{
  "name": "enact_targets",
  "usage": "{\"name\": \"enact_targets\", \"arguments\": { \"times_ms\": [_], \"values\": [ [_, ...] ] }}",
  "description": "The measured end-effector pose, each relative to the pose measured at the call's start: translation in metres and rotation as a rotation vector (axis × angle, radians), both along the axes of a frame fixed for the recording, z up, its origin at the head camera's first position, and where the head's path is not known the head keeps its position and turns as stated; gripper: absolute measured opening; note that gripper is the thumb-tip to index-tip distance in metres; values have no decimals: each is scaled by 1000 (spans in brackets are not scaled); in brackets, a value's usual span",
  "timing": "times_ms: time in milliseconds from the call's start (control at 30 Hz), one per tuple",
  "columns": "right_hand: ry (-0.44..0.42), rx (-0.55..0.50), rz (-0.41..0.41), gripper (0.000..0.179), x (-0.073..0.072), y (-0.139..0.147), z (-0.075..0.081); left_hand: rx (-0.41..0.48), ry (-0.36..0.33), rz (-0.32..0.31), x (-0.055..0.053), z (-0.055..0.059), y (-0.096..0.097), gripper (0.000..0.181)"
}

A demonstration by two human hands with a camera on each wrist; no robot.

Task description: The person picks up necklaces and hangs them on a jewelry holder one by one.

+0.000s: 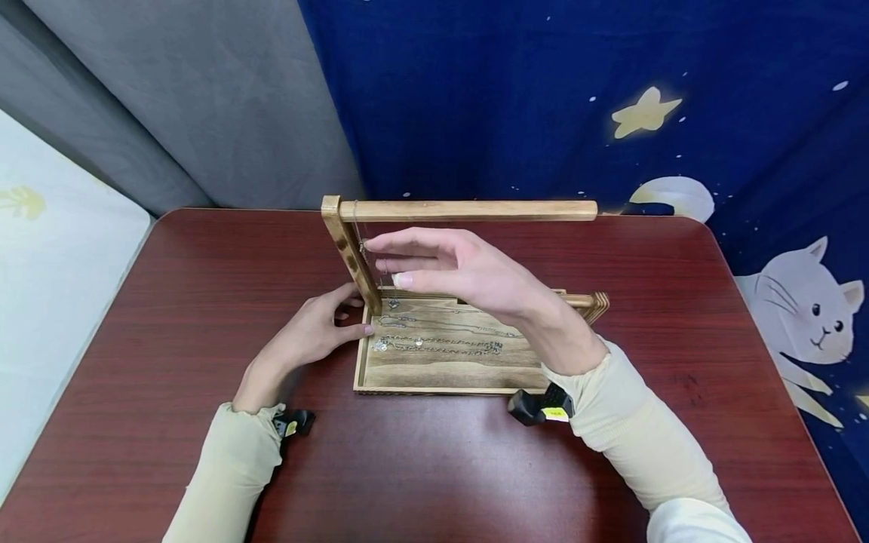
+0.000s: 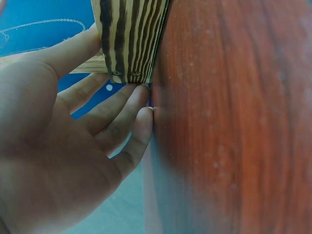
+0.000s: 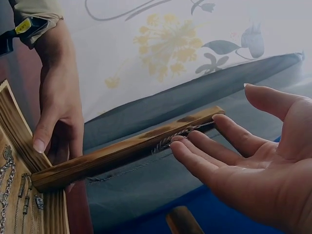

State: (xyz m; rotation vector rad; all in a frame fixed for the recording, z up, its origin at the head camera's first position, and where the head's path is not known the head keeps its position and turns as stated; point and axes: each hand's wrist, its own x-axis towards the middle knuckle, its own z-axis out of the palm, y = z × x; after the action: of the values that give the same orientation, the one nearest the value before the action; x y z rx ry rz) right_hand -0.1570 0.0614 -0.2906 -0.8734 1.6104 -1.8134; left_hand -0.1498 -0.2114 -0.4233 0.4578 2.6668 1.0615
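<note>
A wooden jewelry stand (image 1: 468,210) has a raised bar, an upright post (image 1: 353,260) at its left end and a shallow tray (image 1: 441,391) as its base. My left hand (image 1: 307,329) holds the tray's left end beside the post, thumb at the rim and fingers around the back corner. From the bar's left end hangs a thin silver necklace (image 1: 362,245). My right hand (image 1: 485,275) is raised under the bar with fingers extended, fingertips right at the hanging chain. In the right wrist view the chain (image 3: 168,141) runs along the post near those fingertips.
Several silver chain necklaces (image 1: 441,345) lie lengthwise in the tray. A shorter wooden rod (image 1: 580,300) shows at the tray's back right. The stand sits on a dark red-brown table (image 1: 421,467), with a blue patterned curtain (image 1: 489,98) behind.
</note>
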Motion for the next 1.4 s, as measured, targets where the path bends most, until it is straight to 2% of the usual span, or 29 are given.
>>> {"name": "enact_targets", "arguments": {
  "times_ms": [200,500,667,1000,1400],
  "values": [
    [10,40,0,45,0,2,-4,4,16,-1,1,0,0,50],
    [-1,76,-9,44,4,3,-8,-1,1,-6,0,-1,0,50],
    [-39,75,-8,46,6,4,-9,-4,5,-9,0,-1,-1,50],
    [-10,97,-10,44,8,11,-11,-3,18,-2,1,-1,-1,52],
    [-34,81,-27,47,11,22,-12,0,-3,3,1,0,-1,55]
  ]
}}
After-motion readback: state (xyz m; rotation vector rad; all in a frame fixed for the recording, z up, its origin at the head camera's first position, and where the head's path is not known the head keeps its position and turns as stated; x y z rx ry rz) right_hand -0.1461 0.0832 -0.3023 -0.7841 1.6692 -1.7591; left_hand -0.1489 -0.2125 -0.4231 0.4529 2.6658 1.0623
